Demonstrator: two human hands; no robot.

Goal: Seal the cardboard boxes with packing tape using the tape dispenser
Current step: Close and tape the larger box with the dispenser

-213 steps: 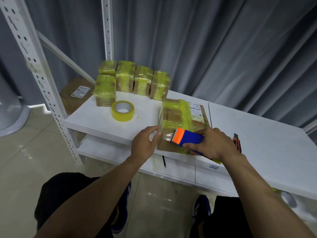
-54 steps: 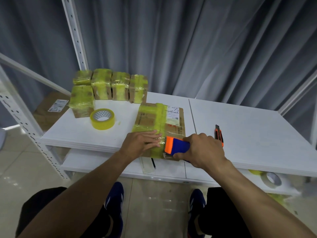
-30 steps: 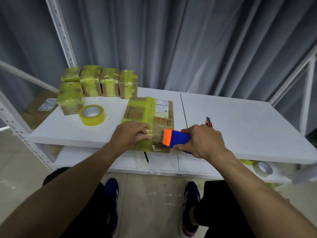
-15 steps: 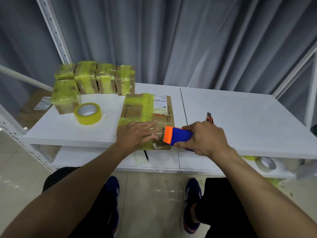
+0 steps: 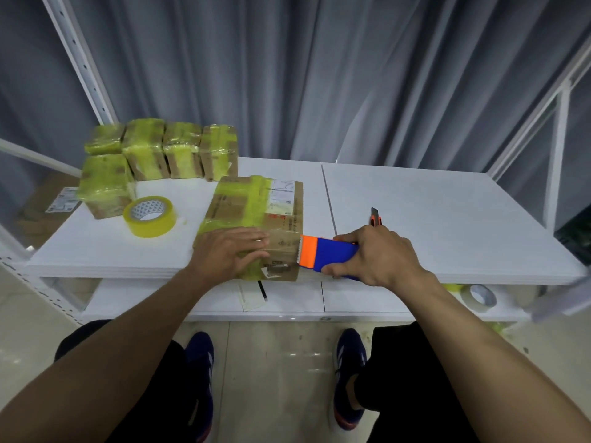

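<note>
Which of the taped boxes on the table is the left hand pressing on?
The large flat box in front, bearing a white label; the left hand lies flat on it. The smaller boxes cluster untouched at back left.

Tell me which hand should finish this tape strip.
Right. The right hand grips the tape dispenser at the right edge of the cardboard box; the left hand lies flat on it, probably steadying it.

Grey pleated curtain (image 5: 319, 75) is hanging across the back | white surface (image 5: 431, 219) is standing before it, lower shelf (image 5: 287, 300) sitting underneath | white perforated upright (image 5: 78, 57) is rising at left | glossy beige floor (image 5: 281, 356) is reflecting light
</note>
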